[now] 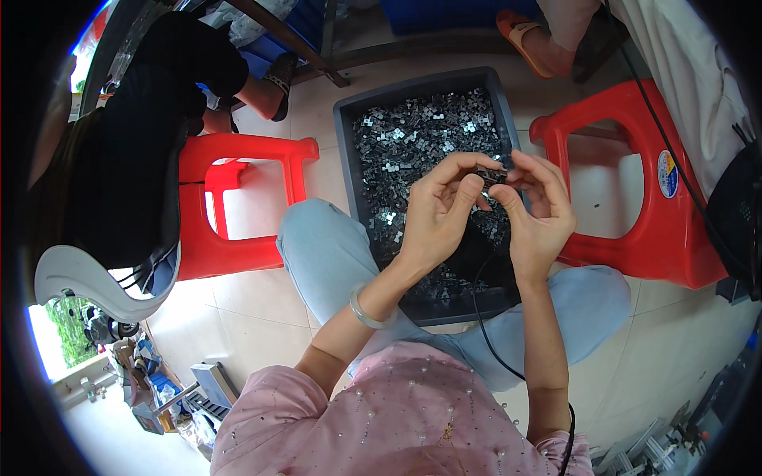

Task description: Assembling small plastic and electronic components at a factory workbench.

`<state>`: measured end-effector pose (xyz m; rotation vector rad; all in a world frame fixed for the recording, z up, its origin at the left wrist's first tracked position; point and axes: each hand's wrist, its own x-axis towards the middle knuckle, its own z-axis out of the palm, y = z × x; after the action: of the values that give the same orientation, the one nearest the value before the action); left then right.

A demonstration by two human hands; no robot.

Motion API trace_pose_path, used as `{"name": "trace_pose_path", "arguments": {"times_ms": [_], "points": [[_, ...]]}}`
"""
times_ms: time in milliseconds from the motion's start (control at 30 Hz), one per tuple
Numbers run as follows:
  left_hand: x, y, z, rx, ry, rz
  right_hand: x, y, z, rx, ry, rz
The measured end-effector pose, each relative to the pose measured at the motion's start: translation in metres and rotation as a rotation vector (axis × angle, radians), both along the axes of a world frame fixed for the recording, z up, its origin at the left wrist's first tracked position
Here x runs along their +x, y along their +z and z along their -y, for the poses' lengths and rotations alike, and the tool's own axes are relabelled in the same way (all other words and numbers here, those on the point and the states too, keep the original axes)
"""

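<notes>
Both hands are raised over a dark grey plastic tub (343, 151) filled with small shiny metal pieces (405, 135). Between my left hand (440, 206) and my right hand (544, 210) is a small cluster of dark metal pieces (492, 178). The left thumb and forefinger pinch it from one side. From the other side my right thumb and curled fingers close on its end. Fingers partly cover the cluster, so its exact shape does not show.
Red plastic stools stand left (238, 258) and right (675, 230) of the tub. Two people sit close by, one in black trousers (127, 151), one in light clothing (683, 55). A black cable (478, 305) hangs past my right forearm. Blue bins (444, 14) are beyond the tub.
</notes>
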<state>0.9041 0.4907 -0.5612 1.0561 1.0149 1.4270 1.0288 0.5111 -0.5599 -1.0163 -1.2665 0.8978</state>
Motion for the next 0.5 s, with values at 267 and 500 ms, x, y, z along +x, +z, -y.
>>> {"name": "trace_pose_path", "arguments": {"times_ms": [267,500], "points": [[0.008,-0.008,0.0,0.067,0.05,0.047,0.004,-0.005,0.0,-0.108,0.08,-0.071],[0.014,-0.008,0.003,0.058,0.097,0.029,0.003,-0.003,0.0,-0.037,0.014,0.037]]}}
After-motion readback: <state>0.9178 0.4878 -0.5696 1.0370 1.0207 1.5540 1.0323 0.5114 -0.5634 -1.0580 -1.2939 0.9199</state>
